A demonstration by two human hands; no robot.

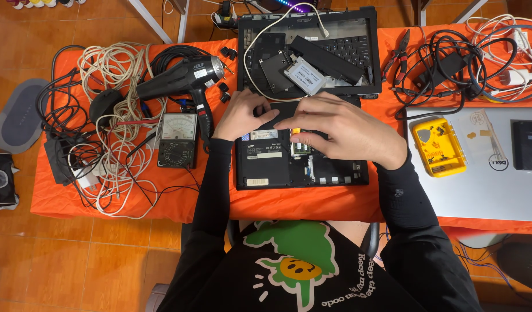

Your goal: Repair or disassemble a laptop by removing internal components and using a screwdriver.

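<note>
**Desk:** What are the hands on right now?

**Me:** Both rest on the opened black laptop base (266, 164) lying upside down at the near edge of the orange table (104, 202). My left hand (245, 115) lies flat on the base's far left part, fingers bent loosely, pressing down and clasping nothing. My right hand (346, 130) reaches across the middle, fingers stretched leftward, fingertips at a small yellow-topped part (296, 131) just above the green memory module (300, 147). Whether those fingertips pinch the part I cannot tell; the hand covers it.

**Desk:** What lies around it?

**Me:** Just beyond the base sits a second dismantled laptop shell (367, 34), keyboard showing, with a silver drive (304, 75), a dark flat drive (275, 70) and a long black battery (326, 59) piled in it; a white cable (260, 34) loops over it. To the left are a black heat gun (182, 78), an analog multimeter (177, 140) and tangled white and black cords (113, 115). To the right are pliers (397, 55), a heap of black adapter cables (450, 66), a yellow screw box (438, 146) with its clear lid (479, 136) open, resting on a closed silver laptop (479, 190).
</note>
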